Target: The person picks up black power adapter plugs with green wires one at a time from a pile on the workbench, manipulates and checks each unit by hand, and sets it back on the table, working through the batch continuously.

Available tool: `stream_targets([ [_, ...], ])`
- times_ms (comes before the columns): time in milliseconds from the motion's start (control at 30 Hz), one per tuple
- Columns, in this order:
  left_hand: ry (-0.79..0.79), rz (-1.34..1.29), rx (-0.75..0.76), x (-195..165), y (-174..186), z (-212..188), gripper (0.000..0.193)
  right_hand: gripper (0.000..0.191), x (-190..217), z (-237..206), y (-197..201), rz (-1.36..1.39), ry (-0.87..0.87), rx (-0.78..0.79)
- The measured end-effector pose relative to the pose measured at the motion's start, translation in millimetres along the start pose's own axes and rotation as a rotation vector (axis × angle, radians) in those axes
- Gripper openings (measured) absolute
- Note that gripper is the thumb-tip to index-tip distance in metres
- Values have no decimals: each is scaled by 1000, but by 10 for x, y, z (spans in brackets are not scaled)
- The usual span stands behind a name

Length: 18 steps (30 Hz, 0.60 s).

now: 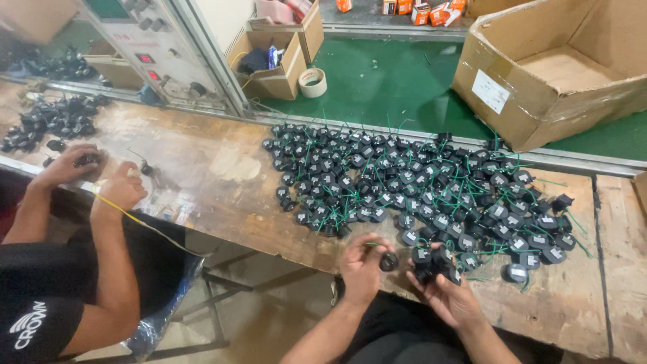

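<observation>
My left hand (360, 261) pinches one small round black part (389, 262) with a green wire at the near edge of the worn wooden workbench (222, 176). My right hand (450, 293) cups a handful of the same black parts (435, 261) just to the right of it. Right behind both hands lies a wide heap of several black round parts with green wires (411, 182), spread over the bench.
A co-worker sits at the left, both hands (94, 176) on small black parts near another dark pile (57, 120). A large open cardboard box (559, 67) stands at the back right. Smaller boxes (276, 61), a tape roll (312, 82) and a grey control panel (151, 47) stand behind.
</observation>
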<state>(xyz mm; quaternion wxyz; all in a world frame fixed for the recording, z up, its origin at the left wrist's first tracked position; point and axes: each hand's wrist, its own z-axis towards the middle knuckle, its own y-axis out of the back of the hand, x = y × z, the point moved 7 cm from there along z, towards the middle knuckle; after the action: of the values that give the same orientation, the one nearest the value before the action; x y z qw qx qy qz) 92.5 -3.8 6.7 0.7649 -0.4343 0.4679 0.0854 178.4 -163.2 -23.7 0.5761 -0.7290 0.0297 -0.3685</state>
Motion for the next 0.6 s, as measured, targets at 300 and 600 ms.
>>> stream_targets([
  [300,-546,650,433,-533,-528,-146,25,67,3,-31,73,-147,-12,-23],
  [600,23,559,227,-166,-128,-221,32,55,138,-37,-234,-1030,345,-6],
])
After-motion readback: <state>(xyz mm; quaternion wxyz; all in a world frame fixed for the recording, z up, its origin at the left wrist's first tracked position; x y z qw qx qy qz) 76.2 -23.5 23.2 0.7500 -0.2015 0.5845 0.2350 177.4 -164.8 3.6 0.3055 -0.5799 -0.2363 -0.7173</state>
